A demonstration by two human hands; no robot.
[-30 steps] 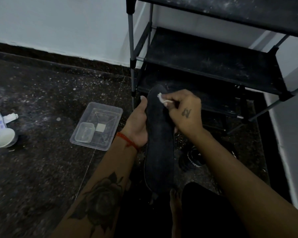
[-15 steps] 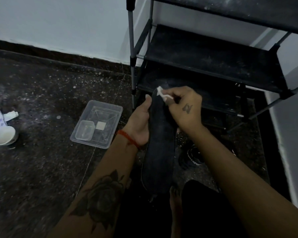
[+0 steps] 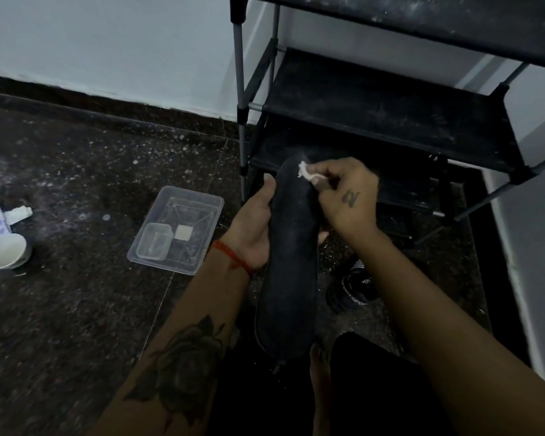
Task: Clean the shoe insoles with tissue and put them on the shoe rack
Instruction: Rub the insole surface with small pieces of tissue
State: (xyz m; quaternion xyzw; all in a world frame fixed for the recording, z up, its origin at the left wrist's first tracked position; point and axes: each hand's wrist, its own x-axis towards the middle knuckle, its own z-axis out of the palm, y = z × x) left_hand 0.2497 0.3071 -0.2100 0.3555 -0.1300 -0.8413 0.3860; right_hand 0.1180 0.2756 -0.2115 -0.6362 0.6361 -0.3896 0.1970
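Both hands have a grip on the work: the left hand (image 3: 255, 229) cups the dark insole (image 3: 291, 256) from its left edge, thumb up along the rim and fingers wrapped behind, while the right hand (image 3: 348, 196) pinches a small wad of white tissue (image 3: 306, 175) between thumb and fingertips and presses it on the insole's toe end. The insole stands nearly upright in front of the person, its heel end low near a bare foot (image 3: 320, 369), its toe end level with the lowest tier of the shoe rack (image 3: 384, 99). Judging from this, the wiping is in hand and no insole shows on the rack yet. The tissue is little and looks frayed; hard rubbing could shred it and leave white bits on the dark surface of the insole, or bare fingertips could end up dragging over the spot instead. The left hand holds one edge only, so a firm push from the right could bend or twist the insole out of its hold. Just right of it, on the floor (image 3: 76, 294), lies a black shoe (image 3: 356, 289). Farther left sit a clear plastic tray (image 3: 177, 228) and, well apart, a white cup (image 3: 5, 254). The rack's shelves look dusty, which could dirty a cleaned insole again.
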